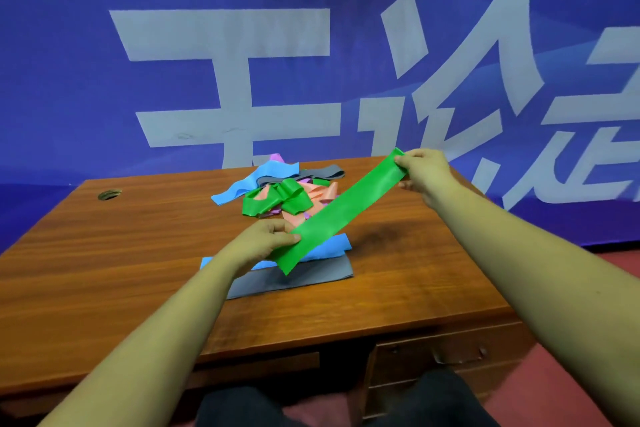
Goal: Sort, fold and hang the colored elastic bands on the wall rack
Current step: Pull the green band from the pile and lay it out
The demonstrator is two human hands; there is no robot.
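Left hand [266,239] pinching near end of green band [343,210], right hand [420,170] pinching far end, raised higher; band stretching flat, diagonal, above worktop [104,270]. Folded blue band [332,246] overlapping folded grey band [294,279] just beneath. Tangled pile of bands [277,194] sitting behind them.

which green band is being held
The straight green band, pinched by left hand and right hand; the crumpled green band lies untouched behind it.
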